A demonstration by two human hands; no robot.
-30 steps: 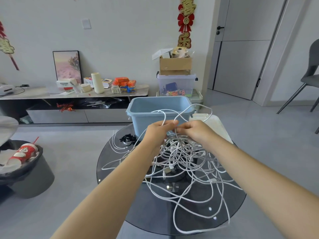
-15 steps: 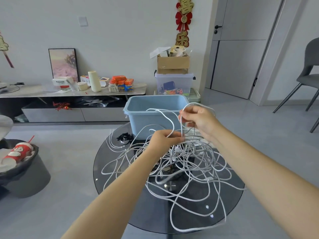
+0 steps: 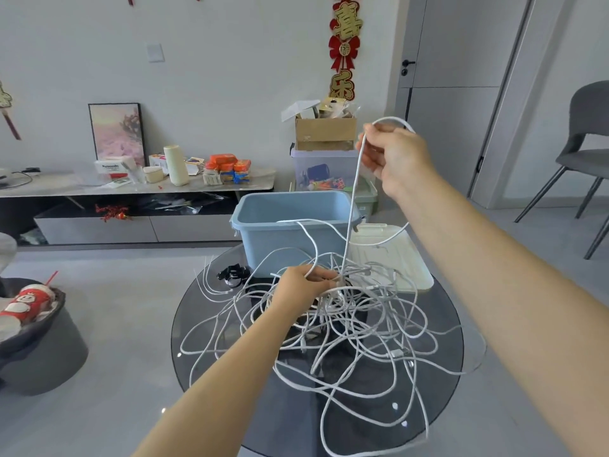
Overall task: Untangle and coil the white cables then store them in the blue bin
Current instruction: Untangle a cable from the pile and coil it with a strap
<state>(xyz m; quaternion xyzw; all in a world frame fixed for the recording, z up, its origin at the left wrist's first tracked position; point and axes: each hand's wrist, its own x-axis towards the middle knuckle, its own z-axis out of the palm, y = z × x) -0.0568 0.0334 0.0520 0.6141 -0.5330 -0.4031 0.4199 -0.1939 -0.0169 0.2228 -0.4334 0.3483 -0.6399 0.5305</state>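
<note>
Untangling is underway: the right hand (image 3: 393,156), upper right, pinches one strand raised from the white cables (image 3: 346,324) heaped mid-frame on the glass table (image 3: 230,390). The left hand (image 3: 304,286) grips the knot, before the empty blue bin (image 3: 290,239). Next, that strand likely needs drawing free without tightening loops.

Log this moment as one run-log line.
left hand: grips cable tangle | right hand: holds one strand high | bin: no coils

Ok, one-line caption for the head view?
Right hand lifts one white cable from the tangle gripped by left hand, blue bin behind.
</note>
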